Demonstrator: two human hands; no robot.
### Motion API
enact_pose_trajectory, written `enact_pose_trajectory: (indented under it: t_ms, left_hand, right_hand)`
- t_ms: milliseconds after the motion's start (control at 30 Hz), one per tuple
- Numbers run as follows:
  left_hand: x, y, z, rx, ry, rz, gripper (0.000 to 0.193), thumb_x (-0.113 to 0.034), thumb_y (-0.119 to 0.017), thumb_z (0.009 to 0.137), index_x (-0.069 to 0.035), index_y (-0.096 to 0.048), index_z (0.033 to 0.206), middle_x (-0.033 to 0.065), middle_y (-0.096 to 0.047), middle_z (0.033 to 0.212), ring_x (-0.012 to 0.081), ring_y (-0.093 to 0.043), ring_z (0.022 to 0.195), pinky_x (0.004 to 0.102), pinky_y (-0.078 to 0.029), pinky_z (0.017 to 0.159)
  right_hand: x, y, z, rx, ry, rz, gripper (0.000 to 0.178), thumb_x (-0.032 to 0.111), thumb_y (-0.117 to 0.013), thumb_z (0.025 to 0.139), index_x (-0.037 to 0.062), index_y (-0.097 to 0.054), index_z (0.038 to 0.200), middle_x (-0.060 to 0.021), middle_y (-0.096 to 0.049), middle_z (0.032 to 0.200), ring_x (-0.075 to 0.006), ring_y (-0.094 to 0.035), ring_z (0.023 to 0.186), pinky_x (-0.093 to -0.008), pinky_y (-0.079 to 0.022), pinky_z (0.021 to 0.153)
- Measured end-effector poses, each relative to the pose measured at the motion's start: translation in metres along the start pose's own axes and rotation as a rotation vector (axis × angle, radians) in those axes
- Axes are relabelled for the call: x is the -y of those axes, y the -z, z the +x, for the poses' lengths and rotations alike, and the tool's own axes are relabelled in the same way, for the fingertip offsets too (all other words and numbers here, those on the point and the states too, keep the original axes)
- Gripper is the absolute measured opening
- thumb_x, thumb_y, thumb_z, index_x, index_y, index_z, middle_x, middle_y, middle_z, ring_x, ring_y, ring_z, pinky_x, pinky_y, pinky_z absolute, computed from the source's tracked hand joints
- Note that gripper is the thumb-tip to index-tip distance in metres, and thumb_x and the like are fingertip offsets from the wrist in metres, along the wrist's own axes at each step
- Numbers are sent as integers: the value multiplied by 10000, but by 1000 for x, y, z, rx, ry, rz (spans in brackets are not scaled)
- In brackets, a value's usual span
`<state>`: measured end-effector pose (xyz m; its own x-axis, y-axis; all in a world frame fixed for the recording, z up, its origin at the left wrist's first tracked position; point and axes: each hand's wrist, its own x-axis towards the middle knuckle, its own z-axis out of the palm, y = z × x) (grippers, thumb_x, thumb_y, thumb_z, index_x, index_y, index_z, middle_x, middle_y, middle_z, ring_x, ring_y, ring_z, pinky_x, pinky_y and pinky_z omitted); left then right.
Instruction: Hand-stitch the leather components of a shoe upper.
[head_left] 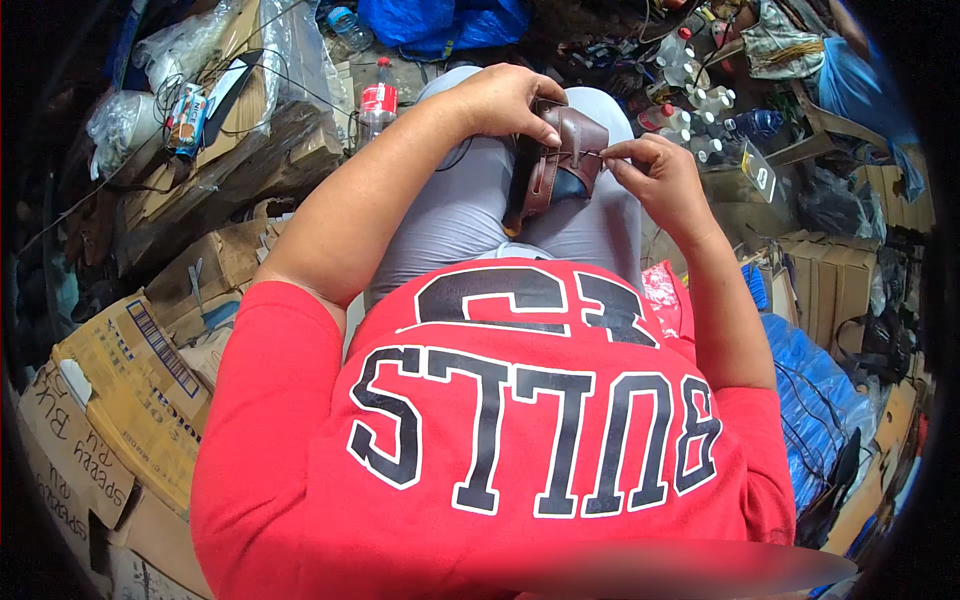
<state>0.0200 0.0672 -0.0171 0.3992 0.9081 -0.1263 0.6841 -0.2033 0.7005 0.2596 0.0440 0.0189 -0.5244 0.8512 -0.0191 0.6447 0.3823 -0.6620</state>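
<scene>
A brown leather sandal [582, 130] with stitched straps and a dark inside rests on my lap, between my grey-clad knees. My left hand [508, 104] is closed on its far left side, with the thumb pressed on the leather. At the right edge of the sandal, my right hand [655, 178] pinches a thin dark strand [592, 154] between thumb and fingertips. The strand runs across the strap toward my left thumb. Whether it is thread, lace or a needle is too small to tell. The sandal's underside is hidden.
A red-capped bottle [378, 104] stands left of my knee. Several bottles [712, 100] crowd the far right. Cardboard boxes [130, 365] and plastic-wrapped sheets [240, 100] are piled on my left. Blue plastic [815, 395] and flattened cardboard [825, 285] lie on my right.
</scene>
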Motion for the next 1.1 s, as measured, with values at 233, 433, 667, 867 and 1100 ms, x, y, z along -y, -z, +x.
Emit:
enact_pose_trajectory:
  t_ms: [233, 433, 667, 867, 1100]
  left_hand:
    - [-1, 1, 0, 2, -6, -8, 596, -272, -809, 589, -90, -622, 1125, 135, -650, 1043, 254, -620, 952, 319, -458, 845]
    - [1, 0, 0, 1, -5, -5, 597, -271, -812, 585, -84, -623, 1120, 136, -652, 1034, 258, -623, 945, 325, -462, 842]
    - [0, -2, 1, -25, -33, 26, 594, -270, -812, 585, -82, -618, 1114, 137, -650, 1030, 274, -621, 951, 330, -464, 840]
    - [-5, -5, 2, -59, 0, 28, 542, -234, -805, 579, -61, -622, 1059, 135, -649, 1025, 285, -613, 962, 331, -464, 841]
    - [2, -6, -1, -68, 1, 10, 524, -240, -808, 574, -68, -626, 1034, 132, -653, 1001, 283, -618, 938, 333, -466, 819]
  right_hand:
    - [9, 2, 3, -3, 28, -70, 123, 113, -655, 748, 49, -688, 847, -121, -644, 797, -241, -632, 713, -308, -488, 658]
    - [1, -3, 7, 20, 9, -46, 140, 113, -661, 749, 47, -690, 869, -119, -646, 789, -217, -629, 706, -300, -481, 653]
    - [-38, -13, 18, 177, -44, 315, 139, 72, -693, 772, 92, -709, 909, 10, -511, 820, -90, -470, 760, -223, -410, 713]
    - [-42, -29, 20, 105, -18, 357, 143, 79, -708, 757, 78, -706, 900, 21, -504, 749, -77, -455, 722, -214, -393, 672]
    - [-8, -3, 17, 44, 197, -125, 135, 83, -700, 700, 100, -704, 835, -66, -569, 695, -161, -550, 655, -286, -428, 594]
